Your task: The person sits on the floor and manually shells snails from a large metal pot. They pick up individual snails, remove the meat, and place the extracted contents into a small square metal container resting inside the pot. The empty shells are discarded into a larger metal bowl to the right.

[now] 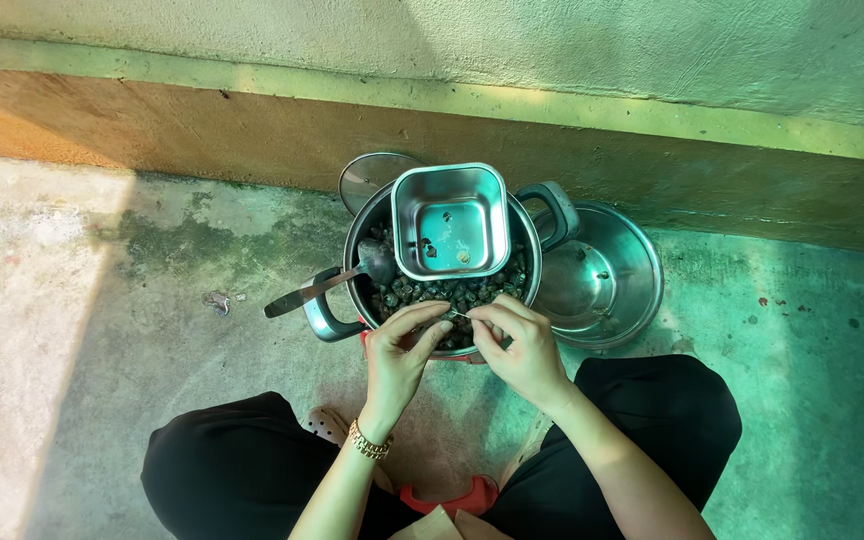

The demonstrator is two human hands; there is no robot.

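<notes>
Both hands meet over the pot's [352, 245] near rim: the left hand [399, 345] pinches a small shell, the right hand [522, 345] pinches a thin pin [459, 315] against it. A square tin [449, 220] sits on the shells [452, 292] inside, a ladle [327, 285] leaning beside it.

A round steel bowl [602, 280] sits on the greenish concrete floor [152, 300] just right of the cooking, a glass lid [372, 175] lies behind by the brown wall base [202, 125], and red sandals [452, 497] show below.
</notes>
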